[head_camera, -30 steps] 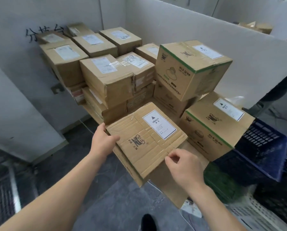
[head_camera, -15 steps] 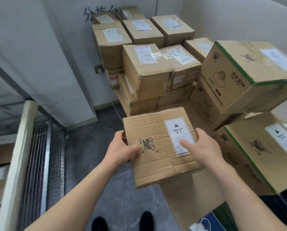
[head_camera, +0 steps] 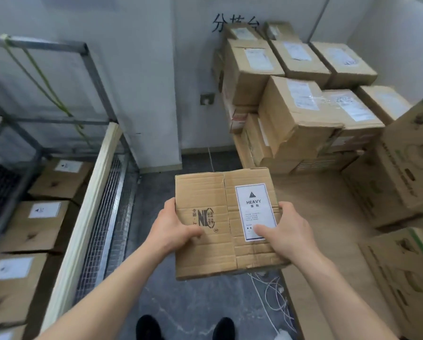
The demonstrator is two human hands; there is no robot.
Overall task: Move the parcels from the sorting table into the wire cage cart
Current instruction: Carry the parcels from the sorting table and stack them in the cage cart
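As I hold the parcel (head_camera: 218,192) marked HEAVY over the floor (head_camera: 156,185), between tabletop (head_camera: 313,207) and cart (head_camera: 82,217), left hand (head_camera: 173,233) and right hand (head_camera: 287,233) each with a grip clenched on its side edges, I judge the creased cardboard could buckle under the load and slip.

Both bare forearms come in from the lower corners of the view and converge in front of the body. The left forearm (head_camera: 107,290) runs up and to the right, the right forearm (head_camera: 348,298) up and to the left, both wrists nearly straight. The left hand (head_camera: 173,233) grips the left edge of a parcel (head_camera: 213,251), thumb laid flat across the top face, fingers curled out of sight below. The right hand (head_camera: 286,231) grips the right edge the same way, thumb pointing inward over the top, knuckles up. The two hands sit level with each other.
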